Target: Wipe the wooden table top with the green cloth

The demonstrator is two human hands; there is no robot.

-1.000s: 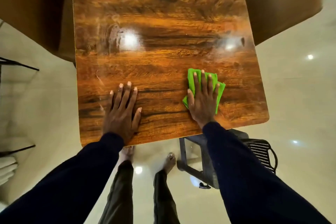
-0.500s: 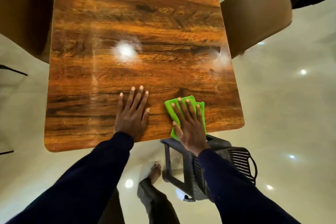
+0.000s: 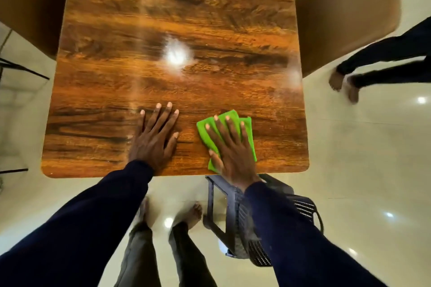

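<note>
The glossy wooden table top [image 3: 177,18] fills the upper middle of the head view. A folded green cloth [image 3: 247,131] lies near the table's front edge, right of centre. My right hand [image 3: 231,147] presses flat on the cloth with its fingers spread, covering most of it. My left hand [image 3: 155,138] rests flat on the bare wood just left of the cloth, fingers apart, holding nothing. A small gap of wood separates the two hands.
A dark plastic stool [image 3: 247,212] stands under the table's front right corner. Brown chairs sit at the right [image 3: 345,11] and the left [image 3: 28,0] of the table. Another person's legs [image 3: 382,65] are on the pale tiled floor at far right. My own feet [image 3: 193,213] are below.
My right hand has slid the green cloth leftward and toward the front edge, closer to my left hand. The view shifted right, and another person's legs came into sight.
</note>
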